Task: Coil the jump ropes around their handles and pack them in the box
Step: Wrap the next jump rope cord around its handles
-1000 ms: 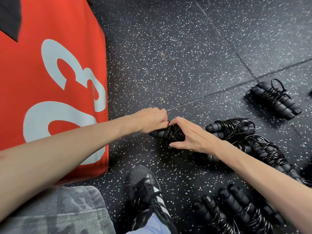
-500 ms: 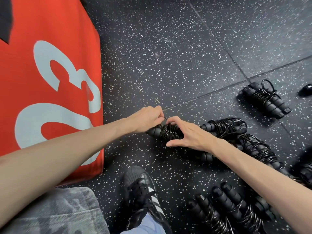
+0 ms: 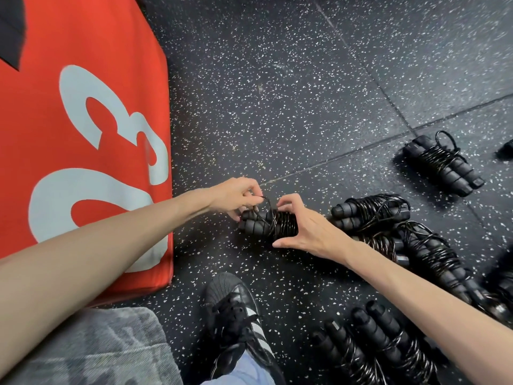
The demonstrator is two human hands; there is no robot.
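Head view, near to far. Nearest: my black shoe on the speckled floor, with wound bundles at near right. Mid-scene: the jump rope in work lies on the floor, cord coiled round its paired handles. My right hand clasps the coil, thumb under, fingers curled over. My left hand pinches the loose cord end, a small loop, above the handle tips. Left: red block. Far right: one finished bundle, apart from the others. No box in view. Risk: if the pinch slips before the end is tucked, the springy cord could unwind; a loosened right clasp would slacken the coils.
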